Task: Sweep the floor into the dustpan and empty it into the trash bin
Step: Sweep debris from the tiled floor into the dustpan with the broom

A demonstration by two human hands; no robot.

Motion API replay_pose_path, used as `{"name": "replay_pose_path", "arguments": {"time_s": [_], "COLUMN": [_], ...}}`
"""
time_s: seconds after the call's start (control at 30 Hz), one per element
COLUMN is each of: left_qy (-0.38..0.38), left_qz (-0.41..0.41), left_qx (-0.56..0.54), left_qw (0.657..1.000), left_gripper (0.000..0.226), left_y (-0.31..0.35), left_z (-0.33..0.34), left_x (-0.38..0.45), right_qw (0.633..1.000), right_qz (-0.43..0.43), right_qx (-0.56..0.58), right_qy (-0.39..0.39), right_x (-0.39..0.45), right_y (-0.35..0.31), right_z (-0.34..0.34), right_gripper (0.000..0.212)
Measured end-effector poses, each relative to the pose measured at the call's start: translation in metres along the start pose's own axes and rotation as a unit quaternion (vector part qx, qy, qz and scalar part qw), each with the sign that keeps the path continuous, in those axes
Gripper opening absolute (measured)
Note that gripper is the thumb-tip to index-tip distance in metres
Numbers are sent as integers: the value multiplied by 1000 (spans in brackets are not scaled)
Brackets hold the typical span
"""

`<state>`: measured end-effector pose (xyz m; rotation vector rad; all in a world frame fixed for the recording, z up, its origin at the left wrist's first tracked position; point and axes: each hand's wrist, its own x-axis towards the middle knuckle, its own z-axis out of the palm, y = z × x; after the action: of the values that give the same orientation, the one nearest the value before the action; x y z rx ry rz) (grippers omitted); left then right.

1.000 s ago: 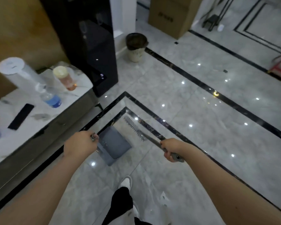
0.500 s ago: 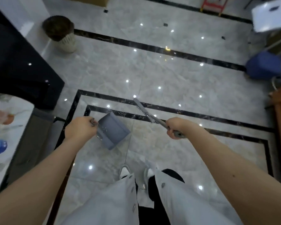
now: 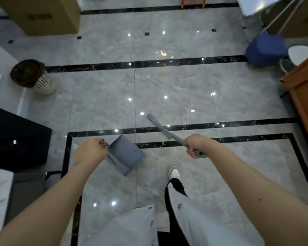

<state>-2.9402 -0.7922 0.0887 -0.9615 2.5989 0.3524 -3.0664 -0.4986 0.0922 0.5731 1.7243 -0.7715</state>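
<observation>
My left hand [image 3: 91,151] grips the handle of a grey-blue dustpan [image 3: 126,154], which hangs tilted above the marble floor [image 3: 176,86]. My right hand [image 3: 196,145] grips the grey handle of a broom [image 3: 158,126]; its narrow toothed head points away to the upper left, low over the black inlay strip. A white slotted trash bin [image 3: 34,77] with a dark liner stands on the floor at the far left, well away from both hands.
A black cabinet [image 3: 16,139] stands at left, a cardboard box [image 3: 41,15] at the top left. A blue stool [image 3: 266,48] and a wooden cabinet [image 3: 304,96] are at right. My shoe [image 3: 174,172] and legs are below the hands.
The view has swung right and tilted down, so the bin and black cabinet slid to the left edge. Both hands kept their grips, and one foot has stepped forward.
</observation>
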Motion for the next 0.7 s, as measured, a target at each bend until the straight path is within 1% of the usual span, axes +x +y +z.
{"name": "replay_pose_path", "arguments": {"time_s": [0.13, 0.27, 0.47, 0.57, 0.7], "left_qy": [0, 30, 78, 78, 73], "left_qz": [13, 2, -44, -65, -102], "left_qx": [-3, -21, -43, -63, -94], "left_qw": [1000, 999, 995, 993, 988], "left_gripper": [24, 21, 24, 27, 25], "left_y": [46, 65, 68, 63, 50], "left_z": [-11, -36, -66, -79, -105], "left_x": [34, 65, 101, 120, 159], "right_qw": [997, 1000, 999, 998, 996], "right_qz": [30, 17, -7, -18, -20], "right_qx": [71, 9, -32, -67, -87], "right_qy": [-19, -11, -14, -9, -9], "right_x": [2, 2, 12, 20, 30], "right_y": [-37, -87, -157, -198, -264], "right_z": [-61, -97, -107, -102, -89], "right_gripper": [17, 17, 15, 16, 13]}}
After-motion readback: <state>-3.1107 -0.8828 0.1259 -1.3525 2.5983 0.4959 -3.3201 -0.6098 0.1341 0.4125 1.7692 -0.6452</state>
